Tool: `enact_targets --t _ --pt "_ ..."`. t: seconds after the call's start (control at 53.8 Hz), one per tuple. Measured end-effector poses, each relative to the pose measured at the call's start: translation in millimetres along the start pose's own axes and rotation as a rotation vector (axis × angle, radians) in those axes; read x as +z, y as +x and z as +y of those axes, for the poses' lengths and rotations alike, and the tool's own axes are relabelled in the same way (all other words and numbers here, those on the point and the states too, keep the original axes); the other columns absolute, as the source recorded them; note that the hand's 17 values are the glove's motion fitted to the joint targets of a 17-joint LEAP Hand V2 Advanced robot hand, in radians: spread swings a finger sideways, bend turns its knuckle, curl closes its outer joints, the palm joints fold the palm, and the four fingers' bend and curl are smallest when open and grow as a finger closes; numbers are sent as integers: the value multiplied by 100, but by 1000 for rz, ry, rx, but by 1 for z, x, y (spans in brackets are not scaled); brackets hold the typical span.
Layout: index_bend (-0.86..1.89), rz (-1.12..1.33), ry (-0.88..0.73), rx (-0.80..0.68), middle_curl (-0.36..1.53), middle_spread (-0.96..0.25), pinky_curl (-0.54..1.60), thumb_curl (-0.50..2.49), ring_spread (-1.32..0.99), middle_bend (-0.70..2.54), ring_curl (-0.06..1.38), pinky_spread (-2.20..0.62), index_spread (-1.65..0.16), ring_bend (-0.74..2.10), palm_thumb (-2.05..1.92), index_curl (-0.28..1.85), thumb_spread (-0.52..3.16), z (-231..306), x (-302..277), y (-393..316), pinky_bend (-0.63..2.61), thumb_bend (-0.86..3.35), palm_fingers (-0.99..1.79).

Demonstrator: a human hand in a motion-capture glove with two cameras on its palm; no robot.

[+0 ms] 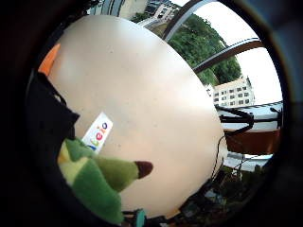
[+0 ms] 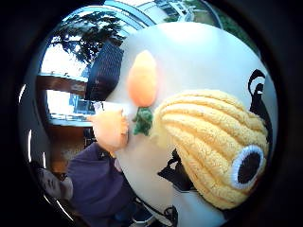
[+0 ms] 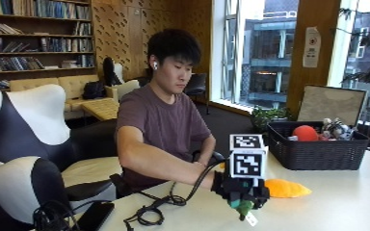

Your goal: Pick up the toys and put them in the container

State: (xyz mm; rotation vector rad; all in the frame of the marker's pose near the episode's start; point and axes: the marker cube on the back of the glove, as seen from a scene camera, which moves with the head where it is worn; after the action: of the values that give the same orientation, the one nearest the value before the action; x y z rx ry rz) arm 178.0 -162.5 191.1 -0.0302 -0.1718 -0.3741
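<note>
My gloved right hand (image 3: 239, 188) grips a plush toy over the table, in front of the person. The toy has a ribbed yellow body with a round eye (image 2: 213, 142) and green leaves (image 1: 97, 177) with a brown tip. Its green end (image 3: 243, 208) hangs below the hand, and a white label (image 1: 98, 131) dangles from it. An orange carrot toy (image 3: 286, 188) with green leaves (image 2: 142, 120) lies on the table just beside the hand, on the basket's side. The black basket (image 3: 316, 155) stands further right, towards the window.
The basket holds a red ball (image 3: 305, 133) and a grey plush (image 3: 336, 128). The person's bare left hand (image 2: 109, 130) rests at the table edge behind the carrot. Black cables (image 3: 153, 211) and a dark phone (image 3: 95, 215) lie on the round white table (image 3: 339, 202).
</note>
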Motion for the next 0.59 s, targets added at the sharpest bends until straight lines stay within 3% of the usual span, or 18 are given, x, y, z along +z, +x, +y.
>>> enact_targets --t 0.372,0.52,0.595 --pt "109 142 118 102 83 -27 62 66 -39 122 78 -39 -22 130 48 77 84 -14 -151 -111 93 -2 110" --pt "109 216 185 75 85 -25 64 70 -37 124 77 -38 -20 133 47 82 81 -41 -186 -170 96 -1 109" --pt "108 133 230 49 86 -24 64 72 -36 124 76 -38 -20 134 48 84 80 -71 -201 -232 97 -1 108"
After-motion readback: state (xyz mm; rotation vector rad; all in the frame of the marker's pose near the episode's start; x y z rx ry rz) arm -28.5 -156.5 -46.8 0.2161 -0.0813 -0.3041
